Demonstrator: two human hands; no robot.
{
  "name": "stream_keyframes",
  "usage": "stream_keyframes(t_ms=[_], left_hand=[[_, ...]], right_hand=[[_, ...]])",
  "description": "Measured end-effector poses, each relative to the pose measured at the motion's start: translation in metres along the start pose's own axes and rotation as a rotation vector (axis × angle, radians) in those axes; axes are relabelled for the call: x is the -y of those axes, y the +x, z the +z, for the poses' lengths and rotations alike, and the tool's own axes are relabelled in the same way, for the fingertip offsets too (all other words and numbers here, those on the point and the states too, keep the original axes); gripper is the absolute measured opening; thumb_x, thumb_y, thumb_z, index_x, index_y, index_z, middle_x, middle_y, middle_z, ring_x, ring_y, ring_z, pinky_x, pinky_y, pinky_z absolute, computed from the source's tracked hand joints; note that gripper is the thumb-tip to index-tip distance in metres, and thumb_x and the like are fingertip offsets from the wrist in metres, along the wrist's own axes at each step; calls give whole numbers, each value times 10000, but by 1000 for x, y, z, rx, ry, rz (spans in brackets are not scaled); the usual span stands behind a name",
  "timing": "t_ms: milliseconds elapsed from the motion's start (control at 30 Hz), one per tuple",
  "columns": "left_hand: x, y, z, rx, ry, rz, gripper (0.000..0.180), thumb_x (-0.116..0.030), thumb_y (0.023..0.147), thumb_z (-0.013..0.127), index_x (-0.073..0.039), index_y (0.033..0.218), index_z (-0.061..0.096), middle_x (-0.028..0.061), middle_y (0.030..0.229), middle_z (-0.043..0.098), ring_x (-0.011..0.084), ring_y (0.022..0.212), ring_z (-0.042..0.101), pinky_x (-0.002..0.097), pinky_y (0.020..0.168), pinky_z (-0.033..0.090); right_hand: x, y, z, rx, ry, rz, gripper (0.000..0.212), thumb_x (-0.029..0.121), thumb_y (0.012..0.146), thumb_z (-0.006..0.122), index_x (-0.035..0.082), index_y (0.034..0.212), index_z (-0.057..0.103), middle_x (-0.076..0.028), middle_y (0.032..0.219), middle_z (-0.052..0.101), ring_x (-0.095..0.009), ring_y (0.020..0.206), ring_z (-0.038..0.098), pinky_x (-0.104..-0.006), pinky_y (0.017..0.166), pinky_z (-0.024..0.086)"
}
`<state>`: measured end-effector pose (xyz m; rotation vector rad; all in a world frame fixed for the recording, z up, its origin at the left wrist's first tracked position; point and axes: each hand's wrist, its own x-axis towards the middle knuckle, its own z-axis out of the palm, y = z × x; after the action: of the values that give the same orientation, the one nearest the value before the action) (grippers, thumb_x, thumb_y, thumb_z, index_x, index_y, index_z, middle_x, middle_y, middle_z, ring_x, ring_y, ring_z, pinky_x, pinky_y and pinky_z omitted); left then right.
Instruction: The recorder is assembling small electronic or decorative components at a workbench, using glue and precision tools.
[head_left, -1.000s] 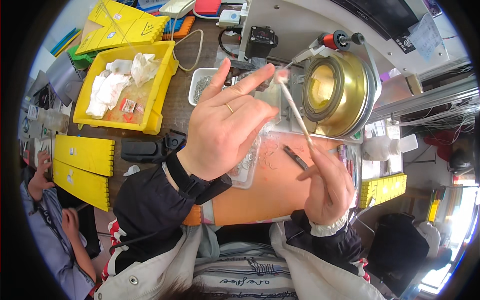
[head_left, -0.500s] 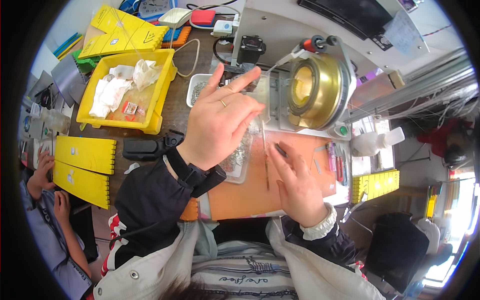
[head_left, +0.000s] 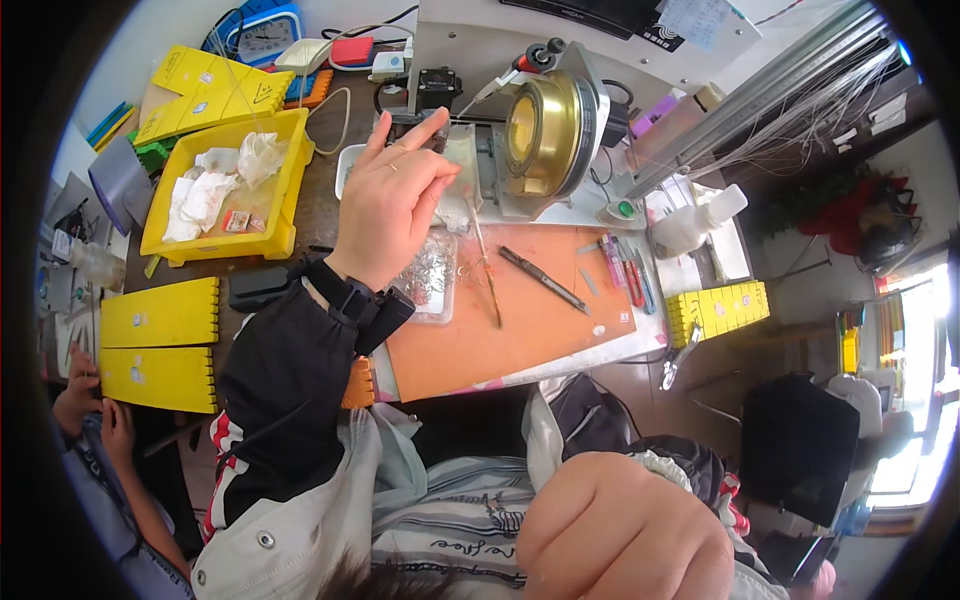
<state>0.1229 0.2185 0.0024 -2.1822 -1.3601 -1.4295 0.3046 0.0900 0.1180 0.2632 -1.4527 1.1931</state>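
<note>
Bin [head_left: 284, 200]: yellow plastic, at the desk's [head_left: 318, 195] far left corner; contains crumpled white cloths [head_left: 190, 205]. Left hand [head_left: 395, 195]: raised beside the mat's [head_left: 520, 350] far left corner; thumb and a fingertip seem to meet, grip cannot be told. Tray [head_left: 435, 319]: clear, rectangular, on the mat's left edge; many bent wires [head_left: 425, 270] left inside, amount done not determinable. Stick [head_left: 487, 270]: slim, laid down right of the tray. Pen [head_left: 543, 280]: dark, cylindrical, laid down. Drum [head_left: 545, 140]: polished gold metal, beyond the mat's far edge. Right hand [head_left: 625, 530]: curled, off the desk's near edge; contents hidden
</note>
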Motion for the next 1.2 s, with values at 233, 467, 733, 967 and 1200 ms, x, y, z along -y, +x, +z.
stream_keyframes(t_ms=[233, 467, 733, 967, 1200], left_hand=[[-5, 1, -2, -38, -38, -13, 90, -13, 800, 653, -76, 850, 611, 112, 1112, 688, 231, 1079, 638, 507, 1087, 373], [-7, 5, -1, -36, -49, 9, 98, -19, 795, 668, -76, 854, 614, 111, 1081, 691, 233, 1078, 642, 505, 1081, 379], [3, -5, 0, 19, 30, -7, 93, -23, 799, 662, -79, 867, 632, 115, 1192, 671, 227, 1026, 654, 478, 1085, 376], [-1, 2, 2, 63, 4, -11, 121, 0, 765, 669, -77, 854, 640, 106, 1111, 698, 212, 1072, 651, 465, 1089, 369], [4, 2, 7, 21, 25, 3, 129, 23, 750, 666, -76, 833, 666, 85, 983, 717, 227, 1104, 648, 480, 1094, 353]], right_hand=[[-23, 11, -12, 48, 140, 100, 162, 99, 927, 621, 10, 813, 693, -63, 716, 651, -155, 463, 545, -269, 413, 400], [-14, -2, 7, -146, 322, 145, 159, 106, 926, 642, -33, 888, 709, -120, 851, 680, -152, 616, 627, -243, 474, 465], [-19, -4, -25, -38, 266, 95, 101, 121, 911, 679, 27, 894, 709, -75, 844, 655, -167, 608, 609, -255, 476, 430], [-29, -11, -40, -260, 170, 275, 141, 150, 922, 653, 17, 931, 698, -52, 815, 640, -133, 609, 576, -244, 520, 442], [-29, -27, -59, -231, -226, 361, 177, 195, 898, 638, 29, 904, 698, -60, 864, 690, -158, 599, 590, -284, 517, 454]])
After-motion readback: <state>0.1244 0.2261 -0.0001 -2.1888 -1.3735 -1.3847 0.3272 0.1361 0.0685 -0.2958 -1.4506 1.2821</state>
